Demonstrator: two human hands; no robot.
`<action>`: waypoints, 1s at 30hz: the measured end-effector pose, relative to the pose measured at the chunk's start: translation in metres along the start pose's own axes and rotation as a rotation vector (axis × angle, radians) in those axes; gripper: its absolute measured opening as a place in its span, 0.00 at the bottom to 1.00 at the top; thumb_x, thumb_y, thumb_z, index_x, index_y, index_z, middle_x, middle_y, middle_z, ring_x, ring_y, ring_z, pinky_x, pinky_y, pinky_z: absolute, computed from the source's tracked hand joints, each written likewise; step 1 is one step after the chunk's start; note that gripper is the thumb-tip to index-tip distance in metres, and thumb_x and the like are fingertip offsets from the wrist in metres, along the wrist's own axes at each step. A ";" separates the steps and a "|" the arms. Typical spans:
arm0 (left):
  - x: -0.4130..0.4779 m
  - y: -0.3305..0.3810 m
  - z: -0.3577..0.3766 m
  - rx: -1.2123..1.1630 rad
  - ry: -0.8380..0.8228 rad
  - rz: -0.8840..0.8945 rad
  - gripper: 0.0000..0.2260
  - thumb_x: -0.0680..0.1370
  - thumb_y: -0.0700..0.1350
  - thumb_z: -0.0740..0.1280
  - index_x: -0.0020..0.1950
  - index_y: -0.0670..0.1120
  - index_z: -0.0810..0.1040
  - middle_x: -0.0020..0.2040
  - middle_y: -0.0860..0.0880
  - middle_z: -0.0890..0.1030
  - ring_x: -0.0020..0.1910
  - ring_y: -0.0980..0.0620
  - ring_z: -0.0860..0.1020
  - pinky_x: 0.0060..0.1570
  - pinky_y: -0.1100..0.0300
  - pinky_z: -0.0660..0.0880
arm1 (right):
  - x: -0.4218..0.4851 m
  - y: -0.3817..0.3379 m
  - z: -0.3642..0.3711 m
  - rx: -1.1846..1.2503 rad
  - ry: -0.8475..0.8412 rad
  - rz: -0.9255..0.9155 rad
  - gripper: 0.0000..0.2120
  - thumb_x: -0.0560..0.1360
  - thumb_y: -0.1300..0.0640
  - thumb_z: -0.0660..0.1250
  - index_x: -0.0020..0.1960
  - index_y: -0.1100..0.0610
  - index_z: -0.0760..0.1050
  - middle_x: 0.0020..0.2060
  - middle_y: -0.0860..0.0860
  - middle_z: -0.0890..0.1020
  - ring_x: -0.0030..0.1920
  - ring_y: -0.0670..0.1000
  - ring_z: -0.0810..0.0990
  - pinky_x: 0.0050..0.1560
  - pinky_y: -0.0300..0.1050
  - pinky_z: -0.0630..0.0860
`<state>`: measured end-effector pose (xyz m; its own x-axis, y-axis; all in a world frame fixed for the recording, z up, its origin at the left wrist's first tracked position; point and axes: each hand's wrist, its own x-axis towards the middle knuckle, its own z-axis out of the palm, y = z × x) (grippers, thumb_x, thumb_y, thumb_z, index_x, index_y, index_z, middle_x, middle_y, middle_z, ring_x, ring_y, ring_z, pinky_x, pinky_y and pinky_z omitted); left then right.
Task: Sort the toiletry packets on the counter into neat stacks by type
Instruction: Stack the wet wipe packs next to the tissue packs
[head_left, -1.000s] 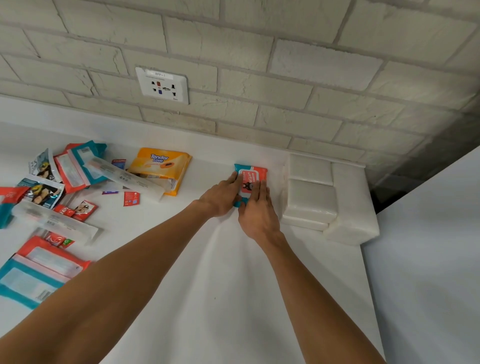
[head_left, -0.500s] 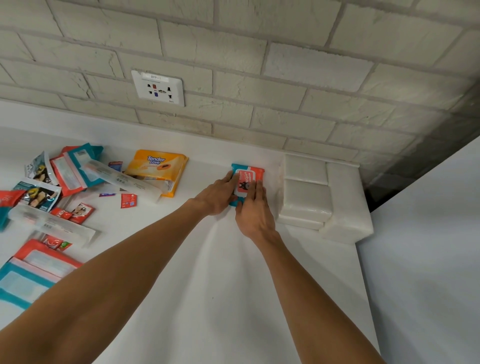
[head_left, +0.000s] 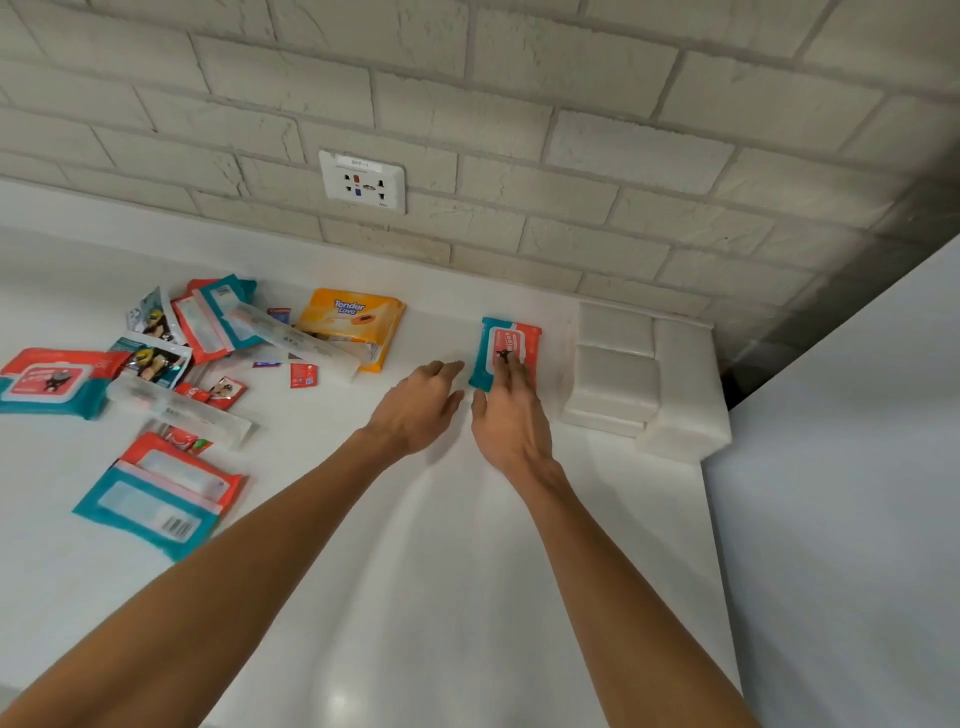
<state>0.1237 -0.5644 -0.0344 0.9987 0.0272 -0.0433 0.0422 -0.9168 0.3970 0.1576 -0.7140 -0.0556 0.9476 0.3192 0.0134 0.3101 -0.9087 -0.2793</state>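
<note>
Teal and red, the small wipes pack (head_left: 506, 353) lies flat on the white counter (head_left: 415, 571), below the wall socket (head_left: 362, 182) and a bit to its right. The right hand (head_left: 511, 415) has its fingers straight and close together, lying flat on top of the pack. The left hand (head_left: 418, 405) is spread and loose, holds nothing, and sits just beside the pack, nearer the socket side. I cannot tell if it touches the pack.

Here is what could go wrong. The pack looks soft and slippery. If the right hand pulls back while it is pressing down, it may drag the pack along and leave it crooked. The pack also sits near the white blocks (head_left: 615, 374), which are farther right of the socket, so a push that way could bump it into them.

The messy pile (head_left: 208, 332) is below the socket and to its left. Long clear packets lie across other packets there. Pulling one out may drag its neighbours or flick the tiny red sachet (head_left: 303, 375) away. The orange pack (head_left: 353, 325), right below the socket, has a long packet resting on it too.

More wipes packs must go on top of this one. They are puffy, so a stack may lean and slide.
</note>
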 end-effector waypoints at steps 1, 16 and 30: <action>-0.019 -0.002 -0.003 -0.004 0.022 0.009 0.23 0.85 0.51 0.59 0.79 0.48 0.64 0.75 0.46 0.71 0.71 0.43 0.72 0.63 0.48 0.76 | -0.010 -0.007 -0.004 -0.011 -0.007 -0.011 0.32 0.86 0.46 0.57 0.83 0.62 0.54 0.83 0.58 0.58 0.82 0.58 0.57 0.79 0.53 0.63; -0.207 -0.099 -0.049 -0.164 0.218 -0.434 0.18 0.84 0.54 0.61 0.74 0.56 0.69 0.76 0.49 0.70 0.74 0.43 0.69 0.66 0.41 0.73 | -0.141 -0.145 -0.012 0.341 -0.135 0.060 0.22 0.85 0.47 0.62 0.77 0.52 0.69 0.73 0.51 0.75 0.71 0.52 0.75 0.69 0.47 0.75; -0.288 -0.240 -0.091 -0.217 0.181 -0.465 0.18 0.83 0.47 0.64 0.73 0.54 0.68 0.69 0.47 0.75 0.66 0.39 0.76 0.53 0.46 0.82 | -0.187 -0.295 0.066 0.512 -0.185 0.177 0.19 0.80 0.51 0.71 0.68 0.46 0.69 0.64 0.50 0.77 0.66 0.56 0.78 0.54 0.51 0.84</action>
<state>-0.1718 -0.3164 -0.0337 0.8616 0.4959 -0.1083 0.4662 -0.6889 0.5551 -0.1157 -0.4878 -0.0386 0.9382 0.2578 -0.2310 0.0278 -0.7213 -0.6920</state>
